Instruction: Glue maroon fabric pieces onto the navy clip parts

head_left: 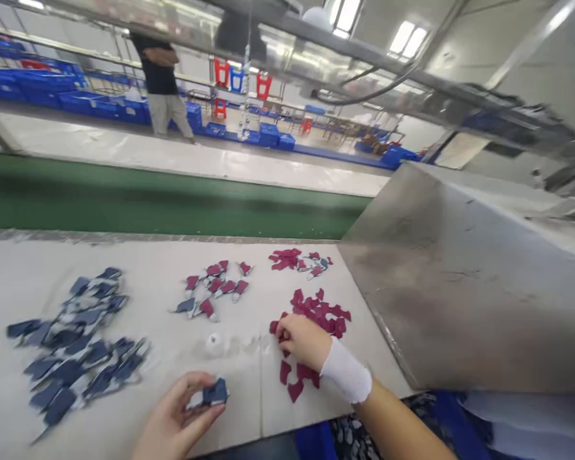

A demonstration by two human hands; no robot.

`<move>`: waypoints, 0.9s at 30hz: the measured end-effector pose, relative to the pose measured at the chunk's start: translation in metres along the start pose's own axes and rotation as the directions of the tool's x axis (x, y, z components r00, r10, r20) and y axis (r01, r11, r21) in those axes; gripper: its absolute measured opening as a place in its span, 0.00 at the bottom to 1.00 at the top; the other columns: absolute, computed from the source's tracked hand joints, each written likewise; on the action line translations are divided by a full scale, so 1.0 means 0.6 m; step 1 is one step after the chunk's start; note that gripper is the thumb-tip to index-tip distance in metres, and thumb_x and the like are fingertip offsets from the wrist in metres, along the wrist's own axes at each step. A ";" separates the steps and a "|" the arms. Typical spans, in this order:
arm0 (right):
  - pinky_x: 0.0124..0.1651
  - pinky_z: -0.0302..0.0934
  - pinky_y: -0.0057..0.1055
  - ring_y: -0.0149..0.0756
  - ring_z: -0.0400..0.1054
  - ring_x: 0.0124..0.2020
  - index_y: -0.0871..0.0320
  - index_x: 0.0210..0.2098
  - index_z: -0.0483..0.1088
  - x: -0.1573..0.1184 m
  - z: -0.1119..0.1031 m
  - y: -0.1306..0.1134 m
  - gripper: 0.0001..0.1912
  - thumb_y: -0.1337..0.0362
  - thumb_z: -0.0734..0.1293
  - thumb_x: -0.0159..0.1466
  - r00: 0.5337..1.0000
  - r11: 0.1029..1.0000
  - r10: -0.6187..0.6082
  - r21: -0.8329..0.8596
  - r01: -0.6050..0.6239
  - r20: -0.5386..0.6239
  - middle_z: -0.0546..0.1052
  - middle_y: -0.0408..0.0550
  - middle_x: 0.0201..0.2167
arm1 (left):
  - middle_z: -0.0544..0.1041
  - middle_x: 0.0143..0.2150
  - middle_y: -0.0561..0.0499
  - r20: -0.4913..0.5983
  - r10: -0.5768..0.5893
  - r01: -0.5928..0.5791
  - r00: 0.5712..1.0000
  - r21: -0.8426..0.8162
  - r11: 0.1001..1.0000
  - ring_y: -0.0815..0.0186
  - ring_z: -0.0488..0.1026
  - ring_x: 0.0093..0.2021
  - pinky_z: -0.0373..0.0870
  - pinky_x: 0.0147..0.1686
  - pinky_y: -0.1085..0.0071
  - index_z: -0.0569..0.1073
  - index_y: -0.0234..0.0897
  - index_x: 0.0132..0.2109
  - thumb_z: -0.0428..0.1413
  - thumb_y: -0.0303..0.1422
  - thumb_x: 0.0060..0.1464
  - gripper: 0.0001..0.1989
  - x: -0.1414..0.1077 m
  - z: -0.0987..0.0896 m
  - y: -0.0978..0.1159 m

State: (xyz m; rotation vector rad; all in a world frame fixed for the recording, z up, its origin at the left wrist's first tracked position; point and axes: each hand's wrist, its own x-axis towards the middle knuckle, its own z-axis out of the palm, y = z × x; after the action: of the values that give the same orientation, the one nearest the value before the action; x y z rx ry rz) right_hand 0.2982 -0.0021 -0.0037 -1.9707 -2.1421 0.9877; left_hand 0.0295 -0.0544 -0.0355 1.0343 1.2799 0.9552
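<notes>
Between the thumb and fingers of my left hand (179,409) is a small dark blue piece (215,391) with a whitish part, held above the table near its front edge. My right hand (303,338), with a white band (347,370) at the wrist, is pinched at the left side of a pile of maroon cut pieces (319,313). A maroon piece shows at its fingertips. Several more maroon pieces (295,390) lie just below that hand. A small white round item (214,344) sits on the table beyond my left hand.
Many dark blue pieces (76,345) spread over the left of the white table (163,255). Maroon-and-white pieces (215,285) lie mid-table, more maroon ones (285,258) behind. A large metal housing (431,275) bounds the right. A person (160,76) stands beyond the green strip (172,201).
</notes>
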 end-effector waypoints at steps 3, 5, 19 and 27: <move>0.46 0.71 0.41 0.38 0.74 0.42 0.61 0.45 0.74 -0.009 -0.014 -0.008 0.09 0.62 0.68 0.69 0.999 0.988 -0.043 0.147 0.045 -0.018 0.77 0.49 0.45 | 0.76 0.38 0.49 0.055 -0.015 0.015 0.998 0.007 1.000 0.59 0.77 0.39 0.78 0.37 0.70 0.75 0.38 0.36 0.70 0.42 0.42 0.17 -0.003 0.003 0.001; 0.43 0.70 0.37 0.36 0.74 0.38 0.60 0.38 0.77 -0.023 -0.022 -0.021 0.05 0.65 0.69 0.66 0.997 0.965 -0.068 0.250 0.077 -0.042 0.79 0.48 0.39 | 0.76 0.40 0.49 0.096 -0.024 0.023 0.995 0.006 1.000 0.59 0.77 0.41 0.78 0.39 0.69 0.74 0.38 0.37 0.68 0.39 0.45 0.15 -0.001 0.002 0.005; 0.42 0.69 0.33 0.36 0.74 0.36 0.53 0.38 0.71 -0.083 0.031 -0.114 0.07 0.62 0.73 0.61 0.994 0.674 -0.107 0.734 0.084 -0.016 0.78 0.42 0.33 | 0.75 0.43 0.49 0.124 0.221 -0.233 0.967 0.089 0.969 0.63 0.77 0.44 0.79 0.40 0.69 0.73 0.40 0.40 0.63 0.29 0.54 0.07 -0.010 0.006 0.012; 0.38 0.67 0.33 0.37 0.74 0.33 0.55 0.32 0.78 -0.052 0.037 -0.137 0.04 0.63 0.72 0.62 0.991 0.683 -0.109 0.730 0.013 0.084 0.83 0.45 0.31 | 0.75 0.45 0.51 0.131 0.405 -0.425 0.905 0.217 0.879 0.64 0.75 0.46 0.76 0.48 0.65 0.73 0.44 0.44 0.63 0.25 0.54 0.13 -0.008 -0.013 0.005</move>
State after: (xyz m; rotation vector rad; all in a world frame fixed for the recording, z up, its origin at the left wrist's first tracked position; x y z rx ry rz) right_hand 0.2219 -0.0373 0.0305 -1.4417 -1.4500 1.6509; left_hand 0.0216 -0.0579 -0.0314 1.5698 1.1437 1.0804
